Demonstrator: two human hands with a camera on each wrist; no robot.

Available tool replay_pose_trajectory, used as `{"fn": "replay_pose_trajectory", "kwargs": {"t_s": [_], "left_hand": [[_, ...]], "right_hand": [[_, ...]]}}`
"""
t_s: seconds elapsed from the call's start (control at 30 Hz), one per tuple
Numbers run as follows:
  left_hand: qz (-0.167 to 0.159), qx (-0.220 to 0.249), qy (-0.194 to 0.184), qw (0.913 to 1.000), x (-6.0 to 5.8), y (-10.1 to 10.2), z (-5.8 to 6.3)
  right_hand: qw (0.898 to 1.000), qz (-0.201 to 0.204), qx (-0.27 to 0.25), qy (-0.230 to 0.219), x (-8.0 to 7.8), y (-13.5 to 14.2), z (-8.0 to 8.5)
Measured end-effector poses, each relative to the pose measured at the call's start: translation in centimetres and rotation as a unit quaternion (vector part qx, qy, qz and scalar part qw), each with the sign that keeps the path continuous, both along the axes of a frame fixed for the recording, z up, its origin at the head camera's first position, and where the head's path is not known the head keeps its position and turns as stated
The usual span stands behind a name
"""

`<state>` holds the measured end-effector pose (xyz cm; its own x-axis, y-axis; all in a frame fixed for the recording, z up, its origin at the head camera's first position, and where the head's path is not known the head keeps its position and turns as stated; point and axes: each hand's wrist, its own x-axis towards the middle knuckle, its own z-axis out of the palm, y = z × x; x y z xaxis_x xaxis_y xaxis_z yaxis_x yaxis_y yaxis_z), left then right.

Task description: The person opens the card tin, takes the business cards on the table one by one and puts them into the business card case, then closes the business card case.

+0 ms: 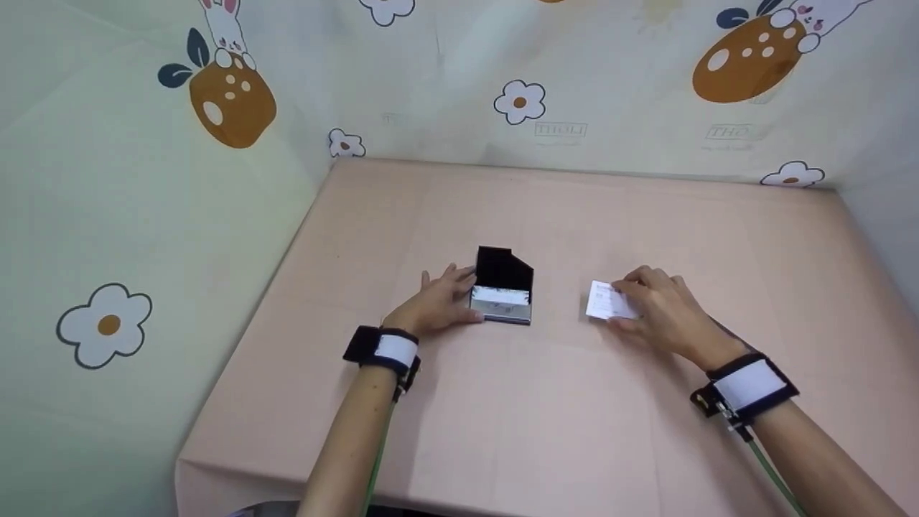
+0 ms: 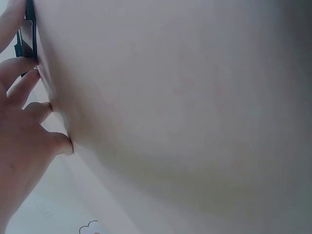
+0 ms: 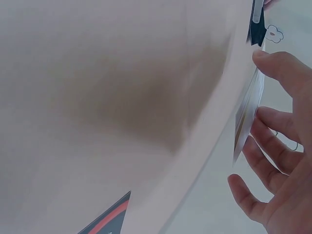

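A business card case (image 1: pixel 510 313) lies on the table with its black lid (image 1: pixel 499 267) raised. Inside it, a white card edge (image 1: pixel 495 295) shows behind the silvery front. My left hand (image 1: pixel 441 301) holds the case by its left side, thumb at the front corner and index finger near the lid; the other fingers are spread against the cloth in the left wrist view. To the right of the case, my right hand (image 1: pixel 664 312) pinches white printed cards (image 1: pixel 605 300) between thumb and fingers. The right wrist view shows this thin stack of cards (image 3: pixel 249 114) slightly fanned, little finger apart from it.
A pale pink cloth covers the table (image 1: pixel 574 416). Patterned curtains (image 1: pixel 431 79) stand along the back and sides. A dark corner with a red stripe (image 3: pixel 113 214) lies low in the right wrist view; what it belongs to is unclear.
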<state>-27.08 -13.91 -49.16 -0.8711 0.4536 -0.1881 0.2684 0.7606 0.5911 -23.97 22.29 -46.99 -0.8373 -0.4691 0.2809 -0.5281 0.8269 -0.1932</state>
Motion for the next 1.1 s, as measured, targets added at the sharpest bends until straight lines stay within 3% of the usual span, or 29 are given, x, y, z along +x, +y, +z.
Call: {"fn": "replay_pose_trajectory", "kwargs": {"t_s": [0.4, 1.1], "left_hand": [[0.017, 0.012, -0.008, 0.9998, 0.1, 0.0, -0.2], [0.013, 0.0, -0.008, 0.9999, -0.1, 0.0, -0.2]], "right_hand": [[1.0, 0.014, -0.005, 0.006, -0.3, -1.8, 0.0], [0.998, 0.053, -0.013, 0.02, -1.2, -4.5, 0.2]]}}
